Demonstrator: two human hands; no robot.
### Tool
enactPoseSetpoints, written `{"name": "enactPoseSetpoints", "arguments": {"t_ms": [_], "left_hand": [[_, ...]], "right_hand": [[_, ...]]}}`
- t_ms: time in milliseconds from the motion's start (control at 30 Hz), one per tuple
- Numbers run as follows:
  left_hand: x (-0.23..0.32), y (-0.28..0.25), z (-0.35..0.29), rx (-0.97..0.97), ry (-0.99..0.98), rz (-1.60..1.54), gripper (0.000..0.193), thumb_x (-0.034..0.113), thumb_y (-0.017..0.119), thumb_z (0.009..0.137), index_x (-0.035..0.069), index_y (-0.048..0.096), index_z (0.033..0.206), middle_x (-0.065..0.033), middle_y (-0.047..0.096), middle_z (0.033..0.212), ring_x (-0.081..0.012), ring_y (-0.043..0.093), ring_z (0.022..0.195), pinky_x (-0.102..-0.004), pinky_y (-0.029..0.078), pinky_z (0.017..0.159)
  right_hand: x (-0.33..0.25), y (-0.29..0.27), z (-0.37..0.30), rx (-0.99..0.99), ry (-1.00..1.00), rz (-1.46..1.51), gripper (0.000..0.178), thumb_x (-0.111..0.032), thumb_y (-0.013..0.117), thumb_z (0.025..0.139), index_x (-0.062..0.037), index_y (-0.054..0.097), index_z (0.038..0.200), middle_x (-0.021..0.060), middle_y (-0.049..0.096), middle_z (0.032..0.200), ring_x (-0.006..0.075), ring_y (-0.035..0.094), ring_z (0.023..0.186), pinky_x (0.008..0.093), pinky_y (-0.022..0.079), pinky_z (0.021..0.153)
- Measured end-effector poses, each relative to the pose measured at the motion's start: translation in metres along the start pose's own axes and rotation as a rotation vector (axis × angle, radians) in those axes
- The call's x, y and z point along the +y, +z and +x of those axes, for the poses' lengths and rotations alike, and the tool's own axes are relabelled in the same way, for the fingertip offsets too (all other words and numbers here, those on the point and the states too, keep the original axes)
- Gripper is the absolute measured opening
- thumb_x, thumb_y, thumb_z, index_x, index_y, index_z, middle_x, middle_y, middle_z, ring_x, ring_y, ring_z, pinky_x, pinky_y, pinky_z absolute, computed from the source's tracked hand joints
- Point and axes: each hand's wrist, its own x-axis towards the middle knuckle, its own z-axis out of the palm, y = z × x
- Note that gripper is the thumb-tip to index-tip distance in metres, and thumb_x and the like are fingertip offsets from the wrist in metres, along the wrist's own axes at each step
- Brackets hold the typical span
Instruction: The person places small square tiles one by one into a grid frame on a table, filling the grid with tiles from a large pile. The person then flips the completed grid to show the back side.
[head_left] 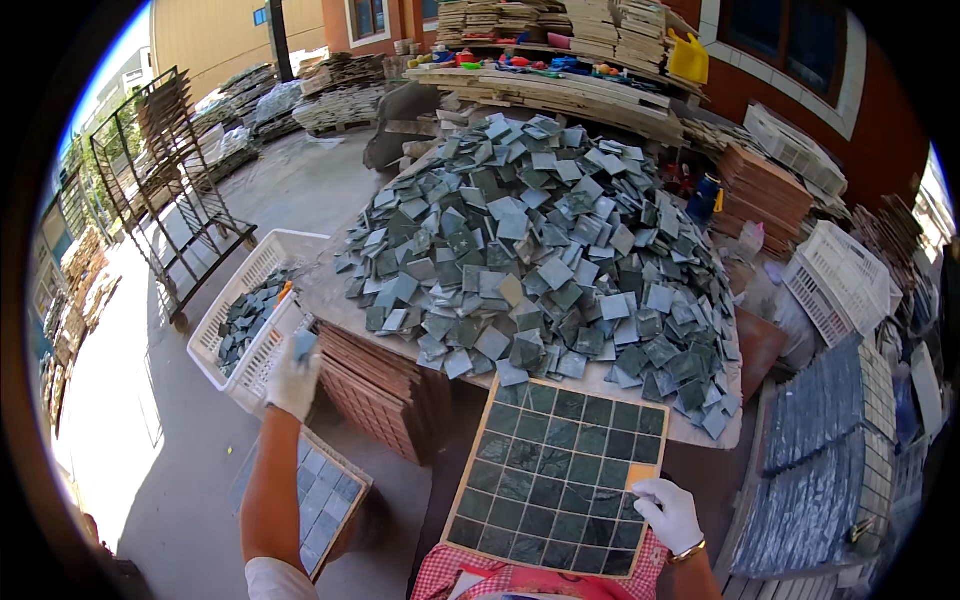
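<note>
A square grid tray rests over my lap, its cells filled with dark green stone tiles. One cell near its right edge shows bare tan. My right hand, in a white glove, is closed at that edge with its fingertips just below the bare cell; whatever they pinch is hidden. Out to the left, my gloved left hand grips a grey-blue stone tile beside a white plastic basket of loose tiles. A large heap of loose tiles covers the table ahead.
Brown grid trays stand stacked under the table's left side. Left of my lap is a tile-filled tray. Wrapped stacks and a white crate are at right. A metal rack cart stands far left; stone slabs line the back.
</note>
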Motion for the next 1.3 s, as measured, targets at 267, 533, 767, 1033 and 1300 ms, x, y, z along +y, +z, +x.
{"name": "enactPoseSetpoints", "arguments": {"t_ms": [267,533,767,1033,1300], "left_hand": [[-0.012,-0.017,-0.044,0.242,-0.779,-1.624,0.054,0.039,0.052,0.099,0.005,0.042,0.140,-0.0070,0.050,0.136,-0.0139,0.053,0.110,-0.0258,0.051,0.087],[-0.004,0.071,-0.240,0.222,-1.306,-1.724,0.046,0.040,0.050,0.099,0.008,0.049,0.132,-0.0025,0.060,0.116,-0.0130,0.058,0.094,-0.0277,0.052,0.080],[-0.038,0.054,-0.264,0.205,-1.095,-1.512,0.044,0.037,0.052,0.098,0.008,0.051,0.131,-0.0056,0.061,0.114,-0.0157,0.057,0.095,-0.0305,0.050,0.080],[0.000,0.084,-0.235,0.042,-0.984,-1.645,0.041,0.034,0.047,0.101,0.005,0.050,0.129,-0.0060,0.059,0.111,-0.0177,0.056,0.092,-0.0311,0.050,0.080],[0.084,0.086,-0.194,0.040,-1.034,-1.497,0.036,0.024,0.052,0.098,0.001,0.049,0.125,-0.0093,0.057,0.102,-0.0175,0.055,0.084,-0.0284,0.048,0.073]], "right_hand": [[0.019,0.006,0.091,0.146,0.004,-0.155,0.030,-0.017,0.069,0.082,-0.0043,0.062,0.107,0.0129,0.066,0.098,0.0280,0.066,0.087,0.0357,0.053,0.075],[0.032,-0.017,0.217,0.401,0.132,-0.806,0.046,-0.031,0.080,0.071,-0.0055,0.054,0.100,0.0151,0.059,0.102,0.0337,0.063,0.093,0.0431,0.054,0.076],[0.055,-0.028,0.188,0.333,-0.121,-0.572,0.056,-0.026,0.074,0.070,-0.0027,0.054,0.117,0.0202,0.056,0.110,0.0380,0.059,0.100,0.0433,0.050,0.085],[0.061,-0.027,0.056,-0.240,-0.060,-0.569,0.064,-0.025,0.075,0.070,0.0022,0.053,0.123,0.0187,0.051,0.115,0.0340,0.056,0.104,0.0378,0.048,0.092],[0.061,-0.003,0.034,-0.104,-0.143,-0.626,0.043,-0.020,0.072,0.077,-0.0059,0.060,0.116,0.0157,0.056,0.104,0.0320,0.059,0.094,0.0398,0.050,0.082]]}}
